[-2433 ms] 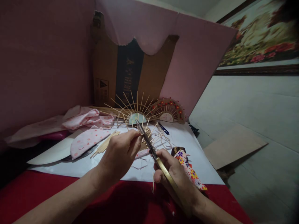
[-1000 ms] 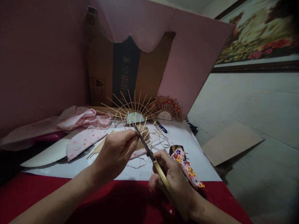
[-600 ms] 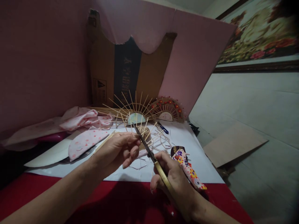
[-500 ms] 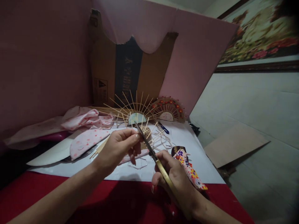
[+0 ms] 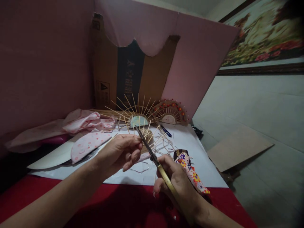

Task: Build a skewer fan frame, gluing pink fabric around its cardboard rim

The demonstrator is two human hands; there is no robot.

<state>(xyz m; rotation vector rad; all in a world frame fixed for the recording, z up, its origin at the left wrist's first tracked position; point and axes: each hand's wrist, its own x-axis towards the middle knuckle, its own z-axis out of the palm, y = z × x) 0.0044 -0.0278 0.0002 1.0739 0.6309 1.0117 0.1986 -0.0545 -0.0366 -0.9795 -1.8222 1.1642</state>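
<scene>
My right hand [image 5: 175, 177] grips a pair of scissors [image 5: 165, 177] by the gold-coloured handles, with the dark blades pointing up and away. Beside the blades, my left hand [image 5: 122, 150] is closed in a pinch, thumb against forefinger. Whatever it pinches is too small or hidden to make out. Short thin sticks [image 5: 148, 127] fan out just behind the fingertips and blades; I cannot tell whether the left hand touches them. A ball of twine [image 5: 147, 135] sits behind the blades. Farther back stands a half-round frame of radiating sticks with a pale blue-green centre [image 5: 139, 121].
A brown fan with red flowers [image 5: 181, 110] leans at the back right. Polka-dot fabric [image 5: 89, 122] and a covered half-circle [image 5: 89, 145] lie left. A blue penlike tool [image 5: 166, 130] and a flowery patterned item [image 5: 190, 169] lie right, on white sheeting [image 5: 209, 164].
My left hand has shifted slightly left, its lower fingers curling differently. The scissors stay beside its fingertips, nearly in the same place. The view has tilted slightly.
</scene>
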